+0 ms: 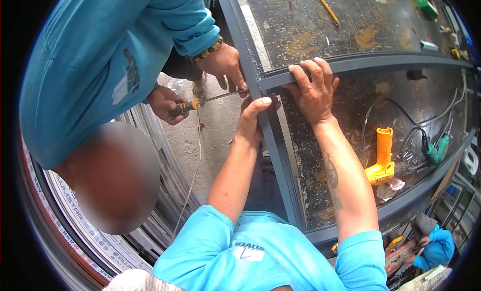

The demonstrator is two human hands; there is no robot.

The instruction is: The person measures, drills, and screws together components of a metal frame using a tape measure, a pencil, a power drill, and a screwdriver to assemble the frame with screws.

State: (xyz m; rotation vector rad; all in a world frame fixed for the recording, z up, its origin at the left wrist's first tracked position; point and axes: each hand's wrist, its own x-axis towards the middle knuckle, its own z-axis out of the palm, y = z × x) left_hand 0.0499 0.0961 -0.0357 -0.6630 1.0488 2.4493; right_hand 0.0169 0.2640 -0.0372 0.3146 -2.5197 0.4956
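Dark grey metal bars meet at a corner joint of a frame [280, 156]. Around the upright bar just below the joint, my left hand [254, 118] is wrapped, thumb on top. My right hand [314, 88] rests over the crossbar [371, 63], its fingers curled across the edge and gripping it. At the left, a co-worker's hand holds a yellow and black screwdriver [186, 107], its long shaft reaching the joint's side. The co-worker's other hand [225, 65] touches the bar near the shaft's tip.
A yellow power tool [383, 158] and a green corded tool [438, 150] lie on the dark worktop [345, 135]. A pencil [326, 8] lies near the top. Stacked metal profiles [95, 236] stand at the left. Another person [437, 246] is at the lower right.
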